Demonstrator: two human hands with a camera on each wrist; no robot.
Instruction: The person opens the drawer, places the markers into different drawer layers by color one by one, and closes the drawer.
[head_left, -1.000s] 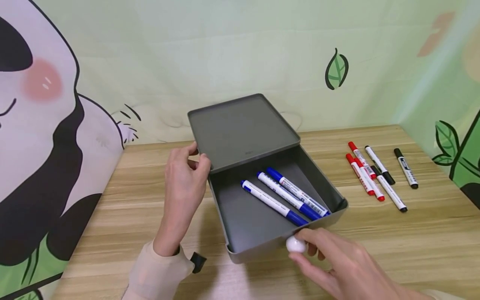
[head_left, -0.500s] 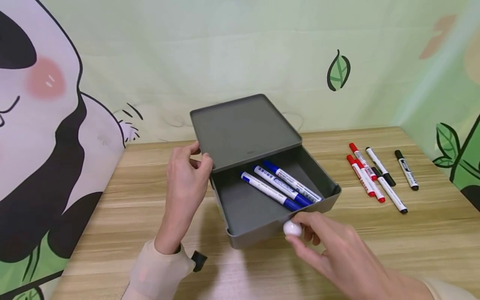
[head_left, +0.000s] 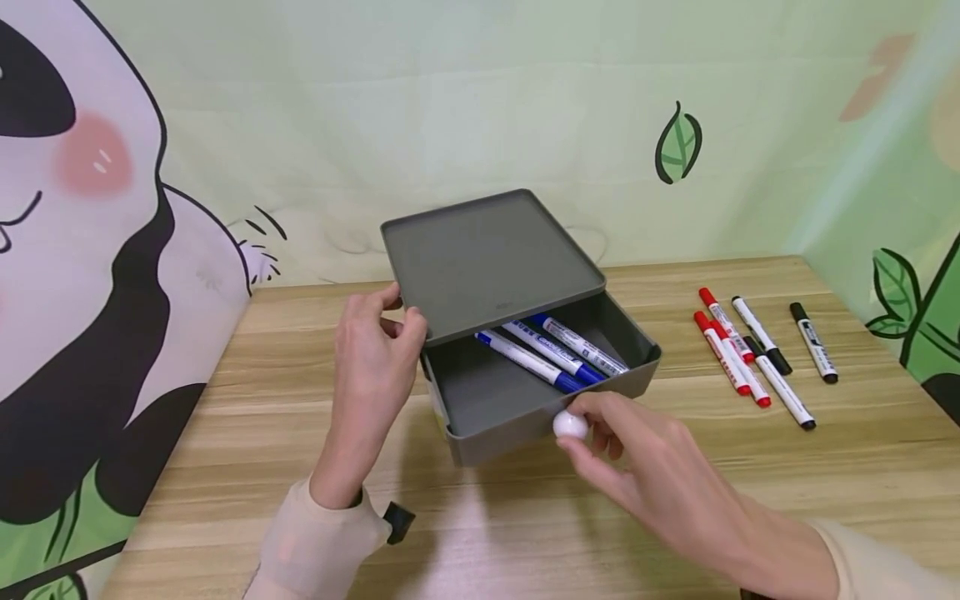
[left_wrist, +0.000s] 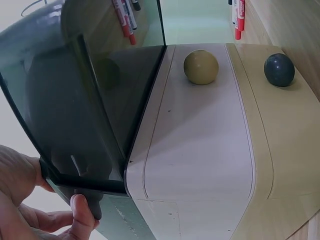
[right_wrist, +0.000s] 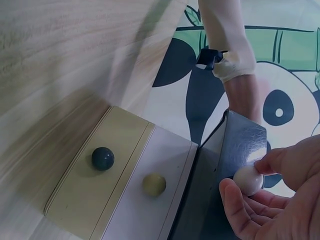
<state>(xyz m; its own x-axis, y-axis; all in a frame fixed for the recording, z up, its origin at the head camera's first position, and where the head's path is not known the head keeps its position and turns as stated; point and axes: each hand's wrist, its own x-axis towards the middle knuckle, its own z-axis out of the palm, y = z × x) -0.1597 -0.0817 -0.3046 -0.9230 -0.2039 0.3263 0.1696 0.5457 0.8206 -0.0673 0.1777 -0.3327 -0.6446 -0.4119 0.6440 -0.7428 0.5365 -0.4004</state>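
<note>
A grey top drawer [head_left: 510,440] stands partly pulled out of a small desktop drawer unit [head_left: 487,262] with a grey lipped top. Inside the drawer lie three blue-and-white markers [head_left: 528,360], their far ends partly hidden under the top. My right hand [head_left: 663,471] pinches the drawer's round white knob [head_left: 570,424] between thumb and fingers. At the unit's left side, my left hand [head_left: 375,358] grips the edge of the top near its front corner. Below, in the left wrist view, are a white drawer [left_wrist: 200,135] with a yellowish knob [left_wrist: 201,67] and a yellow drawer [left_wrist: 290,150] with a dark knob [left_wrist: 279,69].
On the wooden table [head_left: 285,367], right of the unit, lie several red markers [head_left: 723,354] and several black markers [head_left: 813,342]. A printed backdrop [head_left: 315,125] with a panda and leaves rises behind the table and along its sides.
My right hand has pushed the drawer inward by its knob, away from me. The markers inside have travelled back with it, partly under the top. My left hand keeps its hold.
</note>
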